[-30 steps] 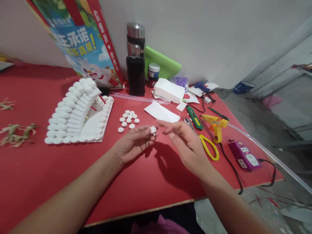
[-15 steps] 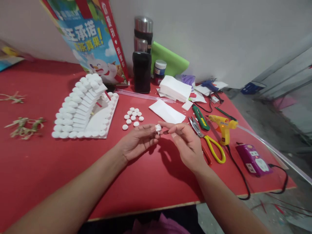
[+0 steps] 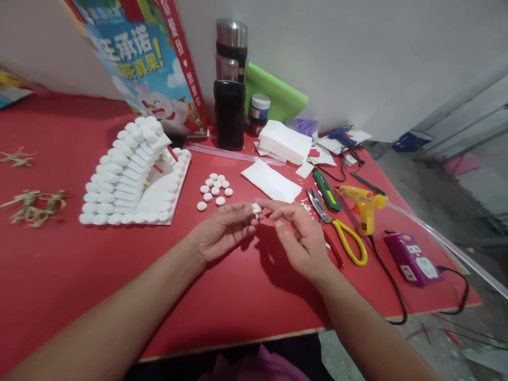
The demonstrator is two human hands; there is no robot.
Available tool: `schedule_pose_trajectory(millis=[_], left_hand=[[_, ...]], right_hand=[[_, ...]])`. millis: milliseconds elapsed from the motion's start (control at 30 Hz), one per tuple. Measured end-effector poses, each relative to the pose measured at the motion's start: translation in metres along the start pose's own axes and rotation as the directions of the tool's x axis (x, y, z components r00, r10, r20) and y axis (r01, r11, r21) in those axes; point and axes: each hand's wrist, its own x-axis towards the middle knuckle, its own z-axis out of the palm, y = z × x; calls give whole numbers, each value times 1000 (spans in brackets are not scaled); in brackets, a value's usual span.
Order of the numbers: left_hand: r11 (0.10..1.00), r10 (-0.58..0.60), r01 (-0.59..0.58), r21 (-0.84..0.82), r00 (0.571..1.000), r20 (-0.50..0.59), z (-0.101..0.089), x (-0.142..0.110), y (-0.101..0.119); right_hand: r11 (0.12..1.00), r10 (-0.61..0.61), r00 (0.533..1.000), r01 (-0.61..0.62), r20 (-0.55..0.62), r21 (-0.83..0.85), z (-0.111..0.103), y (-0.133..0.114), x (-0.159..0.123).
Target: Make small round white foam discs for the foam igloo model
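Observation:
My left hand [image 3: 226,231] pinches a small white foam piece [image 3: 256,209] between thumb and fingertips above the red table [image 3: 71,264]. My right hand [image 3: 298,233] is right beside it, with thumb and forefinger closed on the same piece from the right. Just beyond the hands lie several small white foam discs [image 3: 214,189] in a loose cluster. To the left stands a white foam model [image 3: 133,174] with stepped strips, edged with the same discs.
Yellow-handled scissors [image 3: 337,227], a green utility knife [image 3: 326,189], a yellow glue gun [image 3: 363,203] and a purple power strip [image 3: 413,259] lie right of my hands. White foam sheets [image 3: 278,159], a black flask [image 3: 229,100] and a printed carton [image 3: 146,63] stand behind. Dried plant bits [image 3: 34,206] lie far left.
My right hand has come in from a little apart and closed its fingertips on the foam piece held by my left hand. The view shifted slightly.

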Motion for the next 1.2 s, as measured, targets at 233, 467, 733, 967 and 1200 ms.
schedule_pose_trajectory(millis=[233,467,733,967,1200], left_hand=[[1000,-2,2,6,1000,17,0,0,-1],[1000,-3,1,30,999,37,-4,3,-2],[992,57,-62,108,997,43,-4,5,-2],[948,230,-210,241,971,-58,3,1,-4],[886,330,-285,366,942,-67,3,0,-6]], right_hand=[[981,-119,993,122,23,-153,-2,0,2],[935,-227,971,240,81,-261,-2,0,4],[888,-275,950,309,144,-339,-1,0,5],[909,-238,963,268,129,-319,0,2,5],[894,-218,964,259,150,-366,1,1,4]])
